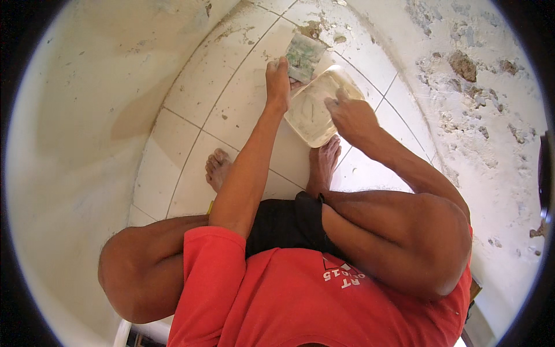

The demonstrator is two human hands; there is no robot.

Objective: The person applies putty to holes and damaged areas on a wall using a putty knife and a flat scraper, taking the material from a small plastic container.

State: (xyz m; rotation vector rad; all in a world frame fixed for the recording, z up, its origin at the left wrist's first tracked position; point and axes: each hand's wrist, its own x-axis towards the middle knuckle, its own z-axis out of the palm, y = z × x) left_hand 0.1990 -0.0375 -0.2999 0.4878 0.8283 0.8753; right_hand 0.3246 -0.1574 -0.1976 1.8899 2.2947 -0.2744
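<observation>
My left hand (278, 81) is closed around the near edge of a flat, roughly square plate (304, 56), stained green and grey. The plate is held out over the tiles, just beyond a shallow whitish plastic tub (298, 118). The tub has rounded corners and a pale film with streaks inside; it tilts close to my right foot. Over its right side is my right hand (354, 117), fingers bent and drawn together above the inside. What those fingers hold, if anything, is hidden.
Bare feet (218, 169) rest on the white floor tiles (231, 124). Crumbled debris (312, 29) lies at the far end. A pale wall (87, 144) rises on the left; the right wall (480, 127) is chipped and pitted. My bent knees flank both arms.
</observation>
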